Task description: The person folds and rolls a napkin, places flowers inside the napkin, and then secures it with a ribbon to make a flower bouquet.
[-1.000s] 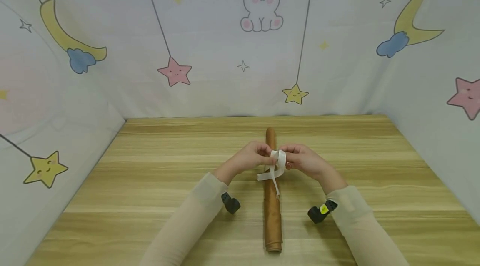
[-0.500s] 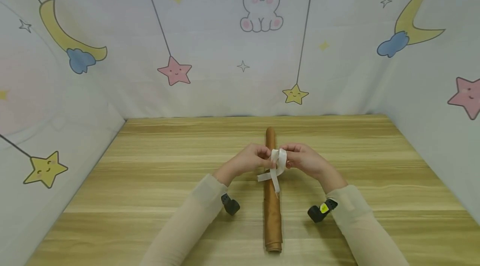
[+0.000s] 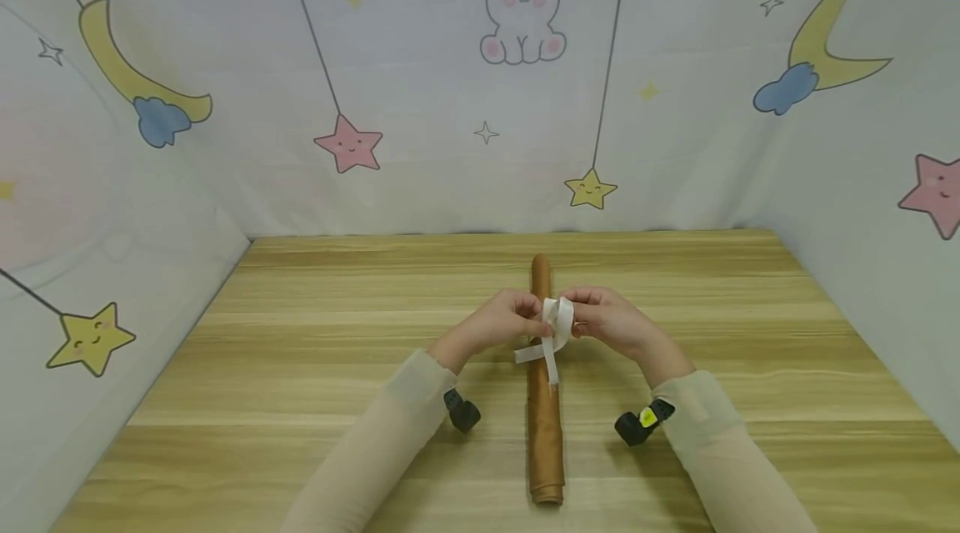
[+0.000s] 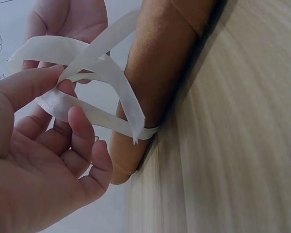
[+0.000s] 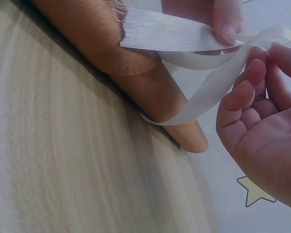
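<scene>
A long roll of brown cloth (image 3: 546,433) lies lengthwise on the table. White ribbon (image 4: 123,92) passes round the roll and rises in loops above it, its cut ends hanging loose. My left hand (image 3: 501,318) pinches the ribbon between thumb and index finger on the roll's left side. From the right side, my right hand (image 3: 611,320) pinches a ribbon loop with thumb and fingertips. In the right wrist view, one frayed ribbon end (image 5: 160,31) lies over the brown cloth (image 5: 155,92). Where the ribbon strands cross is partly hidden by the fingers.
The wood-grain table (image 3: 337,283) extends on both sides of the roll. White fabric walls (image 3: 420,91) with printed stars, moons and a rabbit enclose its back and sides. A small black camera (image 3: 462,410) sits at the left wrist, another black camera (image 3: 637,426) at the right.
The hands stay almost in place, still pinching the ribbon. The ribbon's hanging end has shifted slightly upward and lies flatter, and the loop near the right fingers has risen a little.
</scene>
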Tool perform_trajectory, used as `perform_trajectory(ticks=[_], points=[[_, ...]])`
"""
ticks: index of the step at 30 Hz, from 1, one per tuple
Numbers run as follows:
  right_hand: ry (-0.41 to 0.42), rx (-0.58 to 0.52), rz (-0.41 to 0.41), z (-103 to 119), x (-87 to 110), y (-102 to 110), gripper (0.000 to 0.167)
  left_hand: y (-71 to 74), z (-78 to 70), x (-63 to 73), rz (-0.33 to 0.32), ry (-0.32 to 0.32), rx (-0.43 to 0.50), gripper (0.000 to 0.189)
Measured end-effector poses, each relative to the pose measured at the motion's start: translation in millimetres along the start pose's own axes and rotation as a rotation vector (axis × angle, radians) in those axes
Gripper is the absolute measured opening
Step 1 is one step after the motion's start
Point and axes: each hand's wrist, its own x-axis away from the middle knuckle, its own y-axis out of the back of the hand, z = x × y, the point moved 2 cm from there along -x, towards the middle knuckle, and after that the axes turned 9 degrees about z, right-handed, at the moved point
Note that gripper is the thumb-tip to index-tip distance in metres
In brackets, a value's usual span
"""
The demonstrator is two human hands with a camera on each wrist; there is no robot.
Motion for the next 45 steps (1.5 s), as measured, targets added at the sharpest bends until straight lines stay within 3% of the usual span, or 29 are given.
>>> perform_trajectory(ticks=[24, 45], points=[[0.023, 0.008, 0.023, -1.8, -0.3, 0.0, 0.021, 0.6, 2.7, -1.6, 0.016, -0.005, -0.017, 0.013], [0.018, -0.022, 0.026, -5.2, 2.1, -0.4, 0.021, 4.2, 3.7, 0.2, -0.067, 0.041, 0.003, 0.015]])
